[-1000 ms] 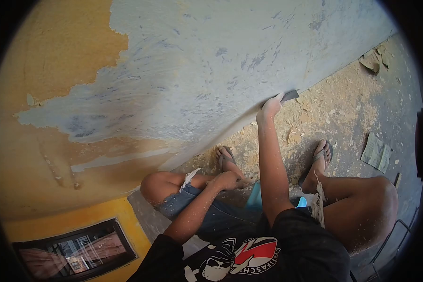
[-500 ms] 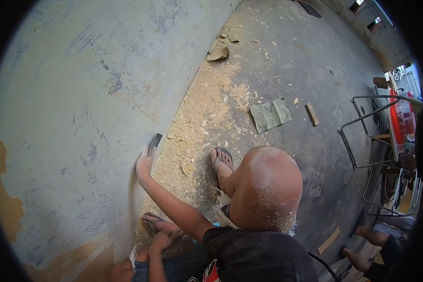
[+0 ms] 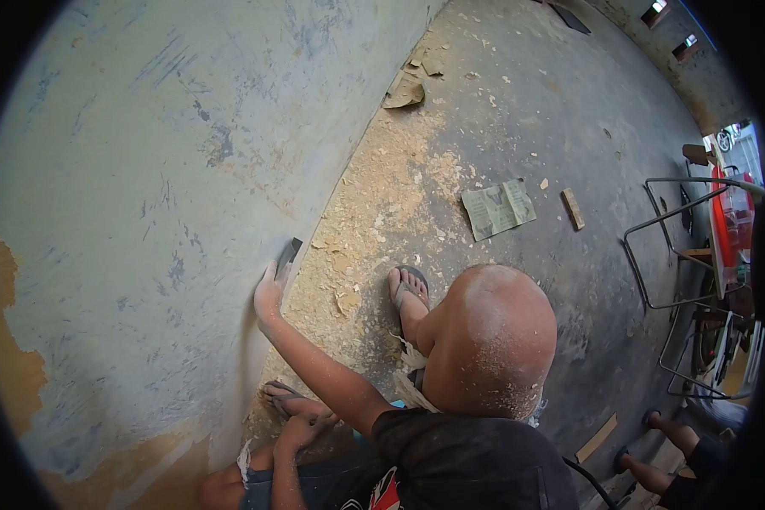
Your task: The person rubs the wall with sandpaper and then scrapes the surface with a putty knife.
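Observation:
My right hand (image 3: 269, 295) is closed around a small dark rectangular block (image 3: 290, 252), pressed to the lower part of a pale, scuffed wall (image 3: 127, 204). The block's dark end points away from my wrist, beside the line where wall meets floor. Low in the view, my left hand (image 3: 297, 431) rests by my sandalled foot (image 3: 282, 398); its fingers are mostly hidden, and nothing held shows there. My raised knee (image 3: 501, 331), dusted with pale flakes, fills the middle. The other sandalled foot (image 3: 410, 287) stands among scrapings (image 3: 361, 229) on the floor.
A folded newspaper (image 3: 499, 209) and a small wooden block (image 3: 573, 209) lie on the concrete. Curled brown peelings (image 3: 405, 92) sit along the wall's base. At right stand a metal-framed chair (image 3: 646, 255) and another person's legs (image 3: 667, 442), near a flat strip (image 3: 597, 436).
The whole view has shifted slightly, so things appear a little farther right. My right hand stays on the wall with the dark block, in almost the same spot; my left hand looks unmoved.

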`<state>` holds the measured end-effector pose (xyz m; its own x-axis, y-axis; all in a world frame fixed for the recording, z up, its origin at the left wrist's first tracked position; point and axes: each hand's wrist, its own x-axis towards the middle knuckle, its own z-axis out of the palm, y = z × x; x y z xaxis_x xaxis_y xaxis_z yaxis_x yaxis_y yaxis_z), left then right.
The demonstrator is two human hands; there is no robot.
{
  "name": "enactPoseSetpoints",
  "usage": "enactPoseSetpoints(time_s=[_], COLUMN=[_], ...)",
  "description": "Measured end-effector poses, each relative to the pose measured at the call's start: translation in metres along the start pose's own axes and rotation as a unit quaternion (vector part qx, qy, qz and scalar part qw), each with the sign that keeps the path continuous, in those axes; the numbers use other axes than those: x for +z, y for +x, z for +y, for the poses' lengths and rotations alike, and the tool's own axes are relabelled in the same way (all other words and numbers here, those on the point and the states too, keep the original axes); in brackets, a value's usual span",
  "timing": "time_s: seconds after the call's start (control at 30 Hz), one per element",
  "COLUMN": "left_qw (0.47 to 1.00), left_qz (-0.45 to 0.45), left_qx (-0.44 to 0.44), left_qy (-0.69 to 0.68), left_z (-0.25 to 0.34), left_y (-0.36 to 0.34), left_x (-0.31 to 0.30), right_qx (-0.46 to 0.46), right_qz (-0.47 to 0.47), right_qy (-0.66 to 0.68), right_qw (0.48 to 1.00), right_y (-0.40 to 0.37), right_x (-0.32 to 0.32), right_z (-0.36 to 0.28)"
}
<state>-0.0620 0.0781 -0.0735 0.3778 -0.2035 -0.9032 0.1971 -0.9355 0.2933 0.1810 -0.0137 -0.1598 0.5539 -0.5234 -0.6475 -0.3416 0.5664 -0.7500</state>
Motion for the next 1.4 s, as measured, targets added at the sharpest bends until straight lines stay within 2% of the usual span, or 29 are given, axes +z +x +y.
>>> enactPoseSetpoints(time_s=[0.2,0.4,0.5,0.67,0.8,0.87,0.93,1.0,1.03,1.1,1.13,1.17,1.2,1.23,1.27,1.3,1.33,1.37,1.4], left_qw=[1.000,1.000,1.000,1.000,0.999,1.000,1.000,0.997,0.997,0.999,1.000,1.000,0.999,0.996,0.994,0.994,0.996,0.996,0.996], left_qz=[-0.002,-0.009,-0.020,-0.016,-0.022,-0.011,0.005,-0.018,-0.013,0.014,-0.009,-0.005,-0.007,-0.011,0.049,0.053,0.022,-0.011,-0.010], left_qx=[-0.025,-0.015,-0.006,-0.018,-0.013,0.002,0.012,-0.012,-0.020,0.049,0.015,0.003,0.017,0.032,0.089,0.083,0.064,0.043,0.037], left_qy=[0.007,0.001,-0.007,-0.014,-0.020,-0.017,-0.014,0.079,0.074,-0.004,-0.001,-0.001,0.042,0.080,0.044,0.039,0.054,0.073,0.075], left_z=[0.007,0.016,-0.004,0.000,0.026,0.007,-0.022,-0.044,-0.037,0.005,0.025,0.019,0.006,-0.014,-0.066,-0.065,-0.062,-0.058,-0.045], left_y=[-0.003,-0.007,0.004,-0.001,-0.015,-0.004,0.012,0.024,0.016,-0.008,-0.018,-0.017,-0.007,0.007,0.038,0.037,0.036,0.034,0.024], left_x=[-0.003,-0.007,0.001,-0.003,-0.014,-0.004,0.009,0.018,0.013,-0.006,-0.017,-0.014,-0.009,0.000,0.034,0.037,0.035,0.031,0.024], right_qx=[0.014,0.001,0.007,0.015,0.008,0.006,0.022,0.027,0.027,0.059,0.084,0.110,0.041,0.051,-0.005,-0.062,-0.049,-0.042,0.018], right_qz=[0.001,0.004,0.004,0.000,0.000,-0.005,-0.057,-0.056,-0.045,-0.050,-0.046,-0.042,-0.064,-0.069,-0.034,0.002,0.039,0.036,0.017], right_qy=[-0.001,-0.005,-0.001,0.002,0.014,0.008,0.109,0.105,0.094,0.110,0.133,0.162,0.130,0.129,0.063,-0.003,0.027,0.029,0.086], right_qw=[1.000,1.000,1.000,1.000,1.000,1.000,0.992,0.993,0.994,0.991,0.986,0.980,0.989,0.988,0.997,0.998,0.998,0.998,0.996], right_y=[-0.001,0.002,0.003,0.000,-0.001,-0.008,-0.024,-0.031,-0.034,-0.019,-0.009,-0.015,-0.040,-0.065,-0.084,-0.096,-0.073,-0.059,-0.046], right_x=[-0.001,0.001,0.001,0.001,-0.002,-0.004,-0.008,0.003,0.005,-0.001,0.000,0.003,0.001,0.003,0.007,0.008,0.016,0.014,0.009], right_z=[-0.001,0.006,0.006,0.002,0.003,-0.005,-0.021,-0.024,-0.025,-0.023,-0.020,-0.032,-0.033,-0.046,-0.057,-0.061,-0.041,-0.030,-0.024])
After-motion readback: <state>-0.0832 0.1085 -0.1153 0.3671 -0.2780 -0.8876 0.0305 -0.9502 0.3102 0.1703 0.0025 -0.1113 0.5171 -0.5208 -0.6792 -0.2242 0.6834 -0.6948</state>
